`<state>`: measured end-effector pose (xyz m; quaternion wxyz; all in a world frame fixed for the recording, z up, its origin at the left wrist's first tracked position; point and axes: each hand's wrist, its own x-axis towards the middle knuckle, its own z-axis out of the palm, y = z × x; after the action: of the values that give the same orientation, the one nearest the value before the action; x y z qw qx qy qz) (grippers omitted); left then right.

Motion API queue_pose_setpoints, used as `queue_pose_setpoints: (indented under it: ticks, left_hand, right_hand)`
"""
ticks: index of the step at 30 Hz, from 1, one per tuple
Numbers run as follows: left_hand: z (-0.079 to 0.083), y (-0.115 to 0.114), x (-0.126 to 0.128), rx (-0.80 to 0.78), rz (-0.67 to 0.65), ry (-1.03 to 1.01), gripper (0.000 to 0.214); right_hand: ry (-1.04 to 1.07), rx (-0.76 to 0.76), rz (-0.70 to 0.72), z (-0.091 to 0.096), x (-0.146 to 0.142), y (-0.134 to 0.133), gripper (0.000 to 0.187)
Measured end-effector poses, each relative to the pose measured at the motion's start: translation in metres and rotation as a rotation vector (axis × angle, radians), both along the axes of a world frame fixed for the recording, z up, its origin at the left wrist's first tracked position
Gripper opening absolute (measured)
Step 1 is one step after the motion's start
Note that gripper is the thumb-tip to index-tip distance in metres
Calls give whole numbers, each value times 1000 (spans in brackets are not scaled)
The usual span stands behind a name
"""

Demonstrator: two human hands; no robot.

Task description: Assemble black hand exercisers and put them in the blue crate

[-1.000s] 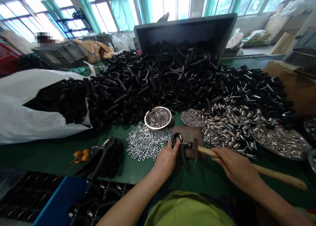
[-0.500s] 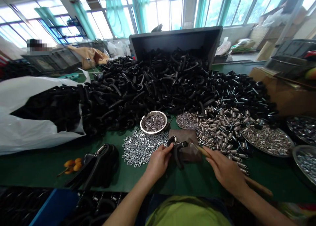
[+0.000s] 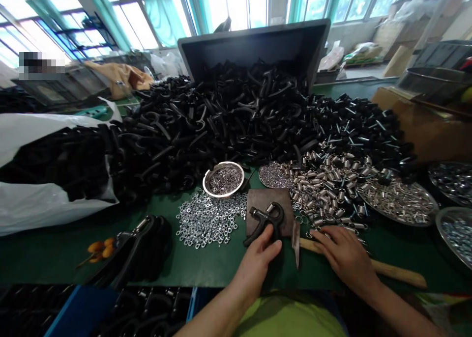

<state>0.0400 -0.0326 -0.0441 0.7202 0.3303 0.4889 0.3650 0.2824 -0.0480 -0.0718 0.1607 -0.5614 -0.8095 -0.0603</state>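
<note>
My left hand (image 3: 260, 261) grips the lower handles of a black hand gripper (image 3: 266, 221) that lies on a brown metal block (image 3: 258, 202). A hammer (image 3: 354, 261) with a wooden handle lies flat on the green table, its metal head (image 3: 296, 238) just right of my left hand. My right hand (image 3: 346, 256) rests over the hammer's handle with fingers loosely spread toward the pile of silver springs (image 3: 324, 192). A heap of small silver nuts (image 3: 208, 219) lies left of the block.
A huge pile of black handles (image 3: 228, 121) spills from a tipped grey bin (image 3: 254, 47). A small steel bowl (image 3: 223, 179), metal trays of springs (image 3: 398, 199), a white bag (image 3: 44, 199), finished grippers (image 3: 143, 248) and a blue crate (image 3: 81, 312) surround me.
The hammer has come down flat onto the table and my right hand has loosened on it. My left hand has turned the hand gripper and slid down to its handles.
</note>
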Motion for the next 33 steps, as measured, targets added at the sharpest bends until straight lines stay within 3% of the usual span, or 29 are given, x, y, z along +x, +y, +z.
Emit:
queue_pose_setpoints:
  ticks: [2,4,8,11,15,22,29,33]
  left_hand:
    - [8,8,-7,130,-73,117,51]
    - [16,31,-13,356,-119,290,44]
    - [18,109,-8,808,-178,822,26]
    - [7,167,8,926,-293,1233,22]
    - [-14,208,28,918,-342,1311,15]
    - [-29,220,32,884,-289,1240,8]
    - [-23,220,27,788,-240,1040,12]
    - [-13,199,17,754,-255,897,13]
  right_hand:
    - [74,-29,11,15,-8,30,27]
    - [108,-68,12,29,-19,69,28]
    - [-40,-208,-45,41,-45,151,26]
    - [-75,-248,-78,35,-61,192,20]
    - [-75,-279,-125,23,-68,211,17]
    - [87,-274,-203,19,-52,213,17]
    - [345,-294,-157,16,-43,198,11]
    - [460,-283,-181,8,-40,195,15]
